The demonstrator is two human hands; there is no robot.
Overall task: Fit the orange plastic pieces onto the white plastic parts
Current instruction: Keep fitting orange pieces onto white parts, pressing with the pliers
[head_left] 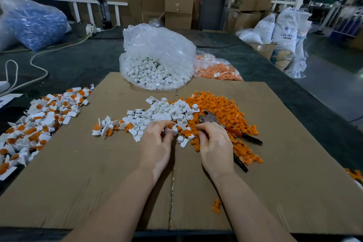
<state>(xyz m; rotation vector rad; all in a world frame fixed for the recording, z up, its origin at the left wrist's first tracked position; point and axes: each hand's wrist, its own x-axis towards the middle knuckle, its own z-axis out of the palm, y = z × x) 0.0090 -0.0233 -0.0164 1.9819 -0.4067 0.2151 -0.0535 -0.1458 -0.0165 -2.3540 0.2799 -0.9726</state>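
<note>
**Orange plastic pieces and white parts: small, light, easy to fumble**

Orange plastic pieces [225, 116] lie in a loose heap toward the right edge of the cardboard sheet [78, 173], touching the heap of white plastic parts [163, 113] at its middle. Both look like small moulded items, so I judge them light, stiff and smooth enough to slip or skitter if nudged. A fingertip pinch on the body of each one seems the sensible hold, with the open ring of the white part left clear to take the orange piece.

The left hand [157, 143] has its fingertips drawn together on a white part at the near side of the white heap, with a trace of orange showing at the tips. The right hand [214, 143] has its fingers curled and pinched close, but what they hold is too small to tell. Pliers [225, 125] rest on the orange heap just beyond the right hand.

Fitted white-and-orange assemblies [39, 122] are piled along the left edge of the cardboard, spilling onto the table.

At the far edge stands an open clear bag [157, 49] holding many white parts. Just beside it, to the right, a second clear bag [216, 68] holds orange pieces. Further bags stand well apart in the background.
</note>
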